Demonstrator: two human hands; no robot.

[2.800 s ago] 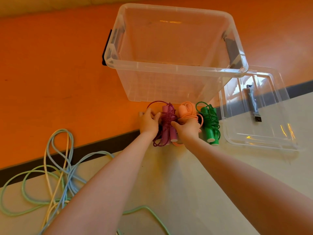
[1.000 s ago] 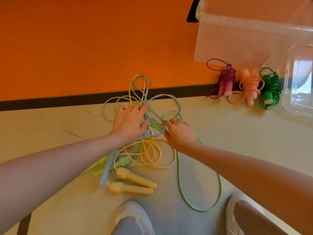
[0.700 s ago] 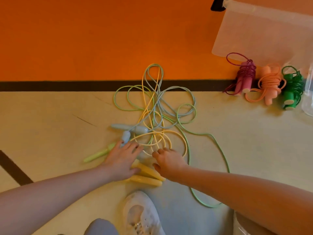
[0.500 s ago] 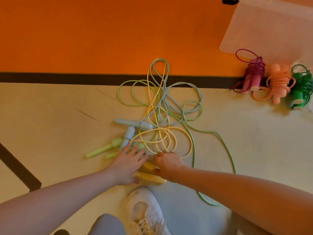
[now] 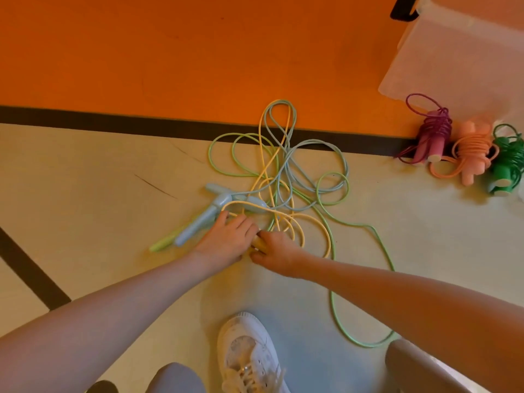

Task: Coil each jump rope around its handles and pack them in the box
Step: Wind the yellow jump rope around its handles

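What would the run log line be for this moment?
stage: gathering yellow rope handles | left hand, right hand: on handles | coiled: purple, orange, green beside box

text: none legible | labels: none | brands: none | numbers: none | signs: none | checked: ropes, handles, box at upper right, floor, shoe

A: Floor centre?
B: Loose ropes [image 5: 283, 177] in a tangle; both hands [image 5: 229, 239] at its near edge, shoe [image 5: 246, 347] nearer.

A: Far right?
B: Three coiled ropes [image 5: 465, 148] in a row, box [image 5: 465, 58] directly behind them.
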